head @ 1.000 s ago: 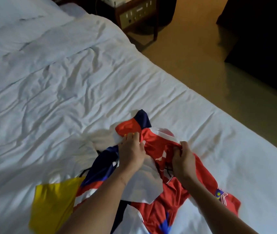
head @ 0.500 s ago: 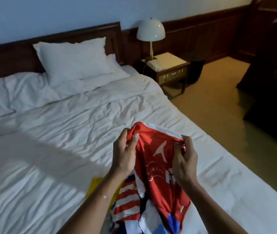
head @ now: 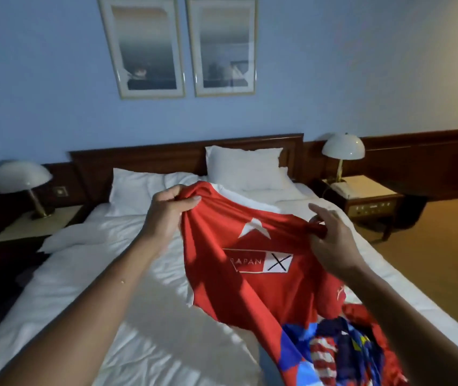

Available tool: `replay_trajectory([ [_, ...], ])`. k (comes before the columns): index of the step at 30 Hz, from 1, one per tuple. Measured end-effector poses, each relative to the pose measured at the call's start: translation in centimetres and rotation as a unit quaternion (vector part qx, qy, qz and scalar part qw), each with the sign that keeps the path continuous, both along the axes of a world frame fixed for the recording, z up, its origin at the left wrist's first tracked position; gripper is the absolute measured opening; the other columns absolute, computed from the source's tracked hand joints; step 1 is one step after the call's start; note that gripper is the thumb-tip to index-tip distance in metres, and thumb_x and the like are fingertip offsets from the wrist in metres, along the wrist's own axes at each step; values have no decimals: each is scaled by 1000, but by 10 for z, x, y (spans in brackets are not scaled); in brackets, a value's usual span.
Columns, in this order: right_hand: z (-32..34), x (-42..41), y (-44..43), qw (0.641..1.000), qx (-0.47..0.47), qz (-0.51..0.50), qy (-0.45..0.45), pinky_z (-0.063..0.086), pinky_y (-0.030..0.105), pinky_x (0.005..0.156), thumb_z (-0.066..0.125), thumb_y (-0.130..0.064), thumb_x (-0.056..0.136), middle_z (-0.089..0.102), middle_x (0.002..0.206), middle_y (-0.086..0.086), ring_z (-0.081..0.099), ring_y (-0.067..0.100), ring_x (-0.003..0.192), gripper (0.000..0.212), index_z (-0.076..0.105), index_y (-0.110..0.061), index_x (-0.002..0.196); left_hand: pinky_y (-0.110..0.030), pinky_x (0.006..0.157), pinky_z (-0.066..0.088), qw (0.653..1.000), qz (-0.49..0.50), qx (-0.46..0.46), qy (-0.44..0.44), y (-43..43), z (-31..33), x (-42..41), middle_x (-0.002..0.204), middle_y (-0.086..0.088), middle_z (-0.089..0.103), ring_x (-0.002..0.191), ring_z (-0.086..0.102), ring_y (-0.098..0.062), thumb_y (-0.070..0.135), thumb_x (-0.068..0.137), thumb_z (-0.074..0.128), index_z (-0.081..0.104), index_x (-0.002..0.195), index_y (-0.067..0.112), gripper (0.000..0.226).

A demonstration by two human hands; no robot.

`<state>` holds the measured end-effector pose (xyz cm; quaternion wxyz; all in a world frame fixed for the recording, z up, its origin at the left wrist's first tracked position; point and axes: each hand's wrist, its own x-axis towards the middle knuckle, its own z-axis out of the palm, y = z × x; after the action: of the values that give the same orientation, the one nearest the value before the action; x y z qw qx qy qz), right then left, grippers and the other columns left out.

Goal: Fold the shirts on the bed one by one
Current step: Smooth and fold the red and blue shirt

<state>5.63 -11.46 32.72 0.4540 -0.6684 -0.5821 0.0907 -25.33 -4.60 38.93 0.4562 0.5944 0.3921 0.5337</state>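
Note:
A red shirt with a white triangle and a white printed box hangs in the air over the white bed. My left hand grips its upper left edge in a bunch. My right hand pinches the upper right edge, with the other fingers spread. The shirt's lower part shows blue, red and white striped patches and drapes down near my right forearm. Whether that patterned cloth is the same shirt or another one, I cannot tell.
Two white pillows lean on the dark wooden headboard. A lamp stands on the left nightstand and another lamp on the right nightstand. Yellow-brown floor runs along the bed's right side.
Both hands have lifted the red shirt off the bed and spread it wider apart. The view has tilted up from the mattress to the headboard and wall.

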Motion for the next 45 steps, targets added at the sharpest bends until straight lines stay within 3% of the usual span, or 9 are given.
replay_trajectory([
  [6, 22, -129, 0, 997, -2, -34, -62, 28, 34, 61, 58, 3, 88, 60, 72, 9, 54, 32, 68, 18, 63, -9, 76, -27, 81, 56, 997, -63, -34, -34, -16, 26, -159, 98, -15, 74, 89, 71, -22, 12, 84, 73, 77, 101, 0, 21],
  [9, 18, -190, 0, 999, 27, -41, -5, 36, 33, 61, 51, -4, 99, 65, 81, 10, 57, 25, 69, 19, 66, -10, 89, -33, 76, 50, 987, -9, 19, 160, -3, 21, -248, 89, -14, 70, 82, 62, -21, 23, 92, 74, 73, 98, -7, 30],
  [13, 11, -265, -4, 994, 73, -43, 62, 40, 9, 57, 58, -2, 95, 66, 83, 0, 56, 2, 72, 23, 74, -18, 98, -42, 66, 47, 901, 127, 122, 396, 14, 1, -336, 76, -22, 67, 68, 53, -14, 39, 94, 65, 69, 82, 4, 37],
  [22, -8, -348, -13, 997, 77, -3, -23, 37, 29, 83, 62, 0, 92, 65, 96, 5, 55, 19, 91, 18, 75, -8, 101, -24, 70, 50, 982, 113, 6, 153, -31, -25, -423, 74, 5, 69, 72, 64, -10, 16, 96, 72, 73, 86, 12, 11],
  [25, -13, -361, -24, 997, 73, -28, 3, 37, 37, 79, 57, -2, 97, 61, 85, 6, 54, 27, 84, 13, 68, -7, 94, -14, 69, 51, 963, 48, -13, 266, -59, -27, -448, 77, 5, 75, 73, 69, -8, 1, 94, 71, 76, 92, 13, 14],
  [29, -19, -380, -47, 995, 64, -21, 67, 19, 39, 63, 49, -7, 103, 55, 71, 10, 48, 31, 72, 14, 57, -4, 92, -20, 64, 46, 917, 160, 37, 363, -84, -42, -473, 66, 7, 65, 62, 59, -3, 18, 100, 68, 69, 74, 23, 27],
  [34, -29, -402, -93, 994, 83, 2, 73, 21, 40, 62, 43, -9, 106, 51, 69, 0, 43, 19, 63, 18, 51, -12, 90, -33, 80, 50, 927, 252, 22, 276, -119, -71, -483, 86, 0, 70, 86, 66, -18, 38, 103, 59, 68, 93, 16, 25],
  [40, -53, -413, -152, 992, 92, 5, 80, 27, 45, 63, 49, -10, 105, 48, 64, 0, 42, 23, 65, 24, 48, -9, 81, -34, 64, 32, 926, 189, -7, 326, -186, -92, -502, 64, 5, 40, 59, 40, -11, 40, 105, 58, 52, 76, 10, 42],
  [45, -35, -426, -177, 989, 98, 24, 109, 33, 46, 66, 54, -19, 98, 52, 66, 16, 42, 19, 66, 28, 52, -4, 75, -31, 87, 50, 941, 66, -84, 322, -218, -48, -528, 90, 0, 77, 90, 71, -11, 38, 103, 65, 78, 94, 23, 22],
])
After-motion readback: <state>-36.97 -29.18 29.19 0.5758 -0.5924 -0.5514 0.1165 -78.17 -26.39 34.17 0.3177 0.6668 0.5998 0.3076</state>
